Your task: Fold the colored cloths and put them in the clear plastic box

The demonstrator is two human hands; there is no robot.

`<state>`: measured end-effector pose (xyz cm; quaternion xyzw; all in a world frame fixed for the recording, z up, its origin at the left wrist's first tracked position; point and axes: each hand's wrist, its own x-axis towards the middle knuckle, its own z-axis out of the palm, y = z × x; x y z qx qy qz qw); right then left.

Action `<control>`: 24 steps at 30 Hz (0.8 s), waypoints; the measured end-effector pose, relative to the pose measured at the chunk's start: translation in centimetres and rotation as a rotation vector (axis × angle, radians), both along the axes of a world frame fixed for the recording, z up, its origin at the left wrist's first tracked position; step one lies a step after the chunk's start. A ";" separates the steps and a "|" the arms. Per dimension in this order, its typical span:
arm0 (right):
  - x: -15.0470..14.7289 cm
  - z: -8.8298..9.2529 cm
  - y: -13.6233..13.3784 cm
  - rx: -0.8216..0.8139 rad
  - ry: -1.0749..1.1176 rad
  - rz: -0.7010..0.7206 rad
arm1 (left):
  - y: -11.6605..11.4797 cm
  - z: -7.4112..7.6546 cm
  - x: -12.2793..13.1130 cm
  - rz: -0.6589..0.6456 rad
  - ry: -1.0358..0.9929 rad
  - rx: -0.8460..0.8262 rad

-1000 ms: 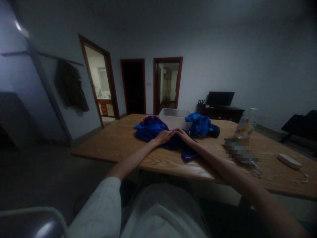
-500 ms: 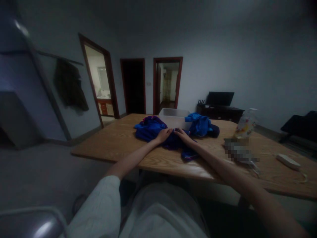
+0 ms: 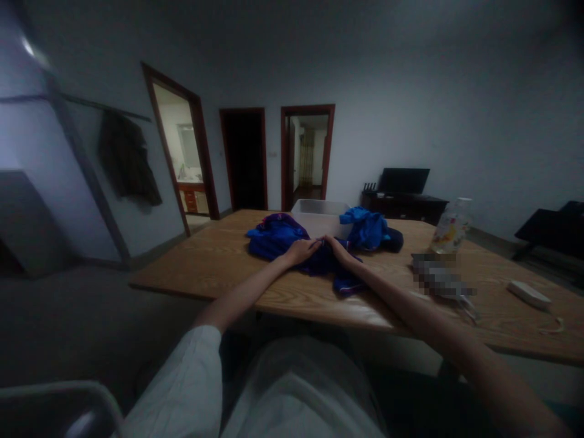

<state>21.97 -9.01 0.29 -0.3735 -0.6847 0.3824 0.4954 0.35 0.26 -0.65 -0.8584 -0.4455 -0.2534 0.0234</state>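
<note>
A dark blue garment with white and reddish trim lies bunched on the wooden table. My left hand closes on its upper middle, fingers pinched at the cloth. Right beside it, my right hand grips the same garment, and the fingertips of both hands nearly meet. To the left spreads a brighter blue and purple part of the cloth; whether it belongs to the same garment I cannot tell. Exactly what the fingertips pinch is too small to see.
Behind the cloth stands a translucent plastic bin. A bright blue crumpled garment lies to its right, beside a dark bundle. Further right are a clear jug, a blurred-out packet and a white corded object.
My right hand's fingers have drawn in and upward toward my left fingertips. My left hand has shifted only slightly. The garment stays almost where it was.
</note>
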 end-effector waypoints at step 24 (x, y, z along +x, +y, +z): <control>4.1 -5.3 0.7 -0.047 -0.006 -0.079 | 0.0 0.0 0.0 0.007 0.066 0.013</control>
